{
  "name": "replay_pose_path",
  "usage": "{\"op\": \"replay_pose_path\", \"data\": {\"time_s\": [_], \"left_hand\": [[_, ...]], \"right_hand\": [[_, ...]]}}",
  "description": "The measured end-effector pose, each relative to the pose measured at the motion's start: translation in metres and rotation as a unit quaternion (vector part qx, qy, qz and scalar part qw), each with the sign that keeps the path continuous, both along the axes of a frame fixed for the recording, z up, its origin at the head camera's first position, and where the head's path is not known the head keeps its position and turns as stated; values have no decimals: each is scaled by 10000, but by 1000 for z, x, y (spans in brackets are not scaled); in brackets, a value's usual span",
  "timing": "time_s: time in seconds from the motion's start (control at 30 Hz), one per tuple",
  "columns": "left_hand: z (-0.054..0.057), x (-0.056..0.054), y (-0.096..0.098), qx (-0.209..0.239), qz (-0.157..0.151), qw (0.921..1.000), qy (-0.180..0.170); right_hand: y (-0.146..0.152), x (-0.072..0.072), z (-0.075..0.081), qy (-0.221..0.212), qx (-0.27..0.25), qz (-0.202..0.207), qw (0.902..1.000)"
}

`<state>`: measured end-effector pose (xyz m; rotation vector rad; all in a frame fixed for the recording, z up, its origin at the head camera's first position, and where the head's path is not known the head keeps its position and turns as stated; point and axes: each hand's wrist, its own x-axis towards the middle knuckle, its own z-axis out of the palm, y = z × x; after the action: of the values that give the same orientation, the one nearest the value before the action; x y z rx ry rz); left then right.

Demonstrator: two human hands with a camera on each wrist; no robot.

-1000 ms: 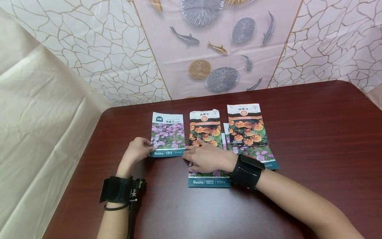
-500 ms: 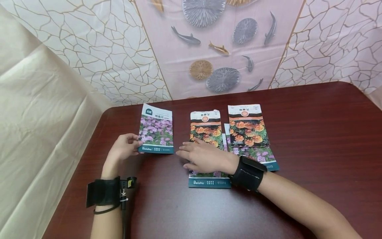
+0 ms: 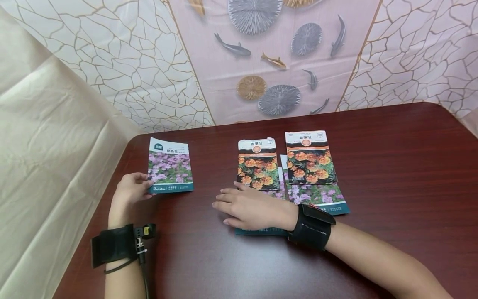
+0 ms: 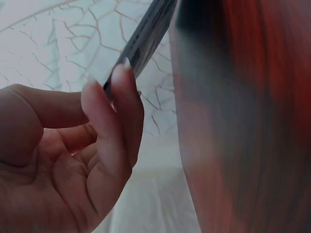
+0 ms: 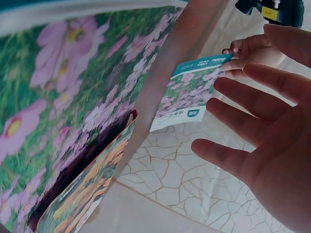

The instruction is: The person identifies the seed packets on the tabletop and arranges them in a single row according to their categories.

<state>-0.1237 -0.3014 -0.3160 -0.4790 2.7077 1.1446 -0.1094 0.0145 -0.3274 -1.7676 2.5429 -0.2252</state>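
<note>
At the table's left, my left hand (image 3: 130, 189) pinches the lower left corner of a seed packet (image 3: 169, 166) with pink flowers and a teal strip. In the left wrist view this packet (image 4: 148, 39) shows nearly edge-on between thumb and fingers. My right hand (image 3: 257, 207) is spread, palm down, over the lower part of the middle pair of packets and hides much of it. That pair is an orange marigold packet (image 3: 257, 166) lying on a pink-flower packet (image 3: 278, 193). In the right wrist view the fingers of my right hand (image 5: 262, 126) are extended and hold nothing.
To the right, another marigold packet (image 3: 309, 160) overlaps a pink-flower packet (image 3: 325, 193) on the dark red-brown table (image 3: 392, 166). A patterned cloth (image 3: 276, 70) hangs behind the far edge. Pale cloth (image 3: 48, 166) hangs along the left side.
My left hand has carried the pink-flower packet left, away from the middle pair. My right hand has shifted slightly left and toward me over the middle packets.
</note>
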Motion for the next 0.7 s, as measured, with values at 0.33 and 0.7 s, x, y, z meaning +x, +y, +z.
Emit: {"op": "replay_pose_path", "data": {"time_s": [0.33, 0.7], "left_hand": [[-10, 4, -14, -435, 285, 9983, -253], [-19, 1, -21, -1022, 421, 9934, -309]], "right_hand": [[-2, 6, -5, 41, -3, 94, 9999], [-1, 5, -6, 1, 128, -33, 9999]]}}
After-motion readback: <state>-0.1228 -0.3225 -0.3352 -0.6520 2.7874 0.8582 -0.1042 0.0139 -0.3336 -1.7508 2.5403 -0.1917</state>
